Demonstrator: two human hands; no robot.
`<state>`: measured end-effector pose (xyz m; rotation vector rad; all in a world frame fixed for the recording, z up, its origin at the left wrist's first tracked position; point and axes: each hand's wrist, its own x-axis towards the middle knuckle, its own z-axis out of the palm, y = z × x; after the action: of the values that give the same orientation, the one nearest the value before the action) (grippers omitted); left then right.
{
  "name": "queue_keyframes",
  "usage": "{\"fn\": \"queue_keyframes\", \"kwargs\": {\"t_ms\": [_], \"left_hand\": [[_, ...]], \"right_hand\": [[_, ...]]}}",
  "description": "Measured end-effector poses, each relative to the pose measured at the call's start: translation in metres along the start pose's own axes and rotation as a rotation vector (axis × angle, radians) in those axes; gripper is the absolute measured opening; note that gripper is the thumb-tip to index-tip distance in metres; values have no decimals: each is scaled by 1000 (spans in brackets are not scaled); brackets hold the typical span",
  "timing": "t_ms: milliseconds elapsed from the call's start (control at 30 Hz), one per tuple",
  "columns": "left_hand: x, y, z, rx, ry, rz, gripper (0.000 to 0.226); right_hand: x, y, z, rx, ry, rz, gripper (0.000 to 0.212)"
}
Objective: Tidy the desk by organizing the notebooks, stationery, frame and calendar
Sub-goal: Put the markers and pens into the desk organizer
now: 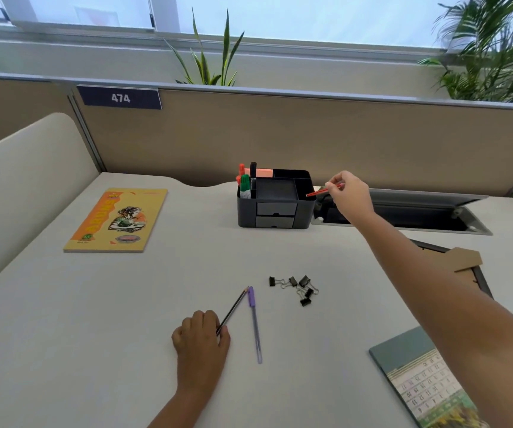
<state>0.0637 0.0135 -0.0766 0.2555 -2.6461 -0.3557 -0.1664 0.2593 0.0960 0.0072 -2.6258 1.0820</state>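
Note:
My right hand (348,193) holds a red pencil (323,190) with its tip over the right compartment of the black desk organiser (276,211). Markers (245,183) stand in the organiser's left slot. My left hand (201,336) rests on the desk with its fingers closed on the end of a dark pencil (233,307). A purple pen (254,322) lies beside it. Several black binder clips (300,288) lie loose mid-desk. A yellow notebook (116,219) lies at the far left. The calendar (419,375) lies flat at the near right. The frame (465,264) lies face down behind my right forearm.
An open cable tray (409,216) is sunk into the desk right of the organiser. A tan partition (279,134) closes the desk's back, a cream side panel (17,180) its left. Plants (212,57) stand behind the partition.

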Motion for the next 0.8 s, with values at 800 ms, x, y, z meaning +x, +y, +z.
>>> {"fn": "queue_keyframes", "kwargs": {"t_ms": [800], "left_hand": [[-2,-2,0,-181,64,-85,22]], "right_hand": [[-171,-10,57,52,-663,-157,19]]}}
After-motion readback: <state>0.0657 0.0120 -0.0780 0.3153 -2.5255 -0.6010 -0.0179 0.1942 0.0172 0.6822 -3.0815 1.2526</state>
